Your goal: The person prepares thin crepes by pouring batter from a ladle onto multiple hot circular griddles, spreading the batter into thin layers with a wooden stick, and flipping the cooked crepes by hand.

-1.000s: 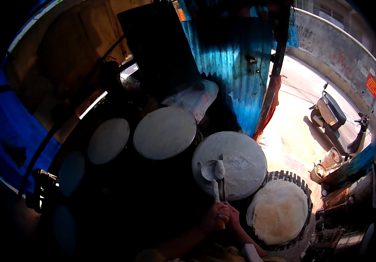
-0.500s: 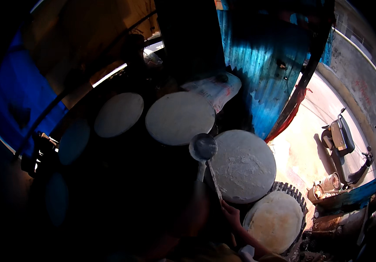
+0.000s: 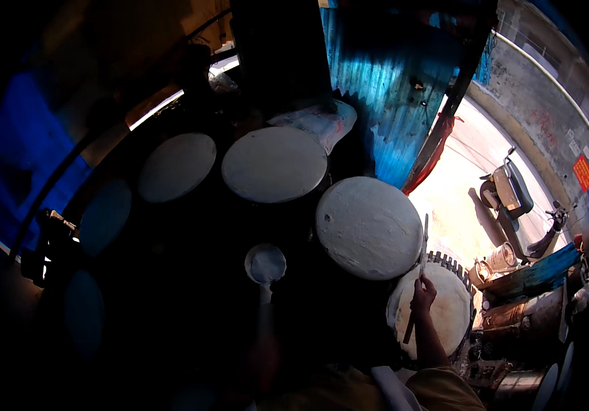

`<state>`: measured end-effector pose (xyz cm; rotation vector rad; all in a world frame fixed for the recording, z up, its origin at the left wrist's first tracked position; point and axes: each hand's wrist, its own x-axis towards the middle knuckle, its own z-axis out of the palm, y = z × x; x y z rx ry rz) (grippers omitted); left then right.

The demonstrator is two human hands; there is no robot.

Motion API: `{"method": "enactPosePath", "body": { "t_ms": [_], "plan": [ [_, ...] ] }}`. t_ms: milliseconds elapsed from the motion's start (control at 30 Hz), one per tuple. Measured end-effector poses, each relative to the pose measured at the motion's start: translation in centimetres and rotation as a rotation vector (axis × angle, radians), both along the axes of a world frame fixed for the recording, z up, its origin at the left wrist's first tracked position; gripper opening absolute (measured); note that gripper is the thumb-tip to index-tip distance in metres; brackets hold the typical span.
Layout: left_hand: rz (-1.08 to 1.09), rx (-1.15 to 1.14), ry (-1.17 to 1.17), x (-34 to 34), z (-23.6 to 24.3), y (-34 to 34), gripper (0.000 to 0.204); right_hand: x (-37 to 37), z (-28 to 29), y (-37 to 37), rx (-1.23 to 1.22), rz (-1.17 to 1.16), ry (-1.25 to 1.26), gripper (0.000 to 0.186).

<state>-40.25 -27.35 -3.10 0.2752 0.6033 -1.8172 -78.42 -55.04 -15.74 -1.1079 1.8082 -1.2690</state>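
Note:
My right hand (image 3: 423, 296) is closed round a long, thin, flat stick (image 3: 424, 257), which points up past the right edge of a round griddle (image 3: 370, 229) coated with pale batter. Under that hand and forearm lies a large round pale flatbread (image 3: 448, 322) with a browned middle. A round-bowled ladle (image 3: 265, 264), whitened with batter, is left of the griddle and apart from it. Its handle runs down into deep shadow, where my left hand (image 3: 261, 359) shows only as a dim reddish shape gripping it; the fingers hardly show.
More round pale discs curve away leftward: one at the back (image 3: 274, 164), another beside it (image 3: 177, 168), then dimmer ones in shadow. Behind them lie a plastic bag (image 3: 318, 123) and a blue corrugated sheet (image 3: 383, 96). Outside stand a scooter (image 3: 510, 198) and buckets (image 3: 500, 259).
The ladle has moved left and down, off the griddle's edge. My right hand has risen to the right with the stick, now over the flatbread. The batter surface looks smoother. The view has shifted slightly.

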Motion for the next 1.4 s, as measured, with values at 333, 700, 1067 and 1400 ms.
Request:
{"method": "enactPosePath", "body": {
  "t_ms": [333, 700, 1067, 1400],
  "plan": [
    [-0.795, -0.274, -1.289, -9.5, -1.0, -8.9, 0.029, 9.4, 0.4, 19.3, 0.031, -0.016, -0.700, 0.032],
    [-0.557, -0.346, -0.619, -8.8, 2.5, -10.3, 0.023, 8.6, 9.2, 16.7, 0.005, 0.075, -0.751, 0.033],
    [-0.002, -0.311, 0.262, -5.2, 6.8, -11.8, 0.032, 0.6, -3.6, 13.0, -0.080, 0.443, 0.799, 0.033],
    [0.584, -0.296, 0.435, 4.6, 7.5, -0.6, 0.028, 9.9, 7.8, 2.9, -0.103, 0.377, 0.095, 0.034]
  ]
}}
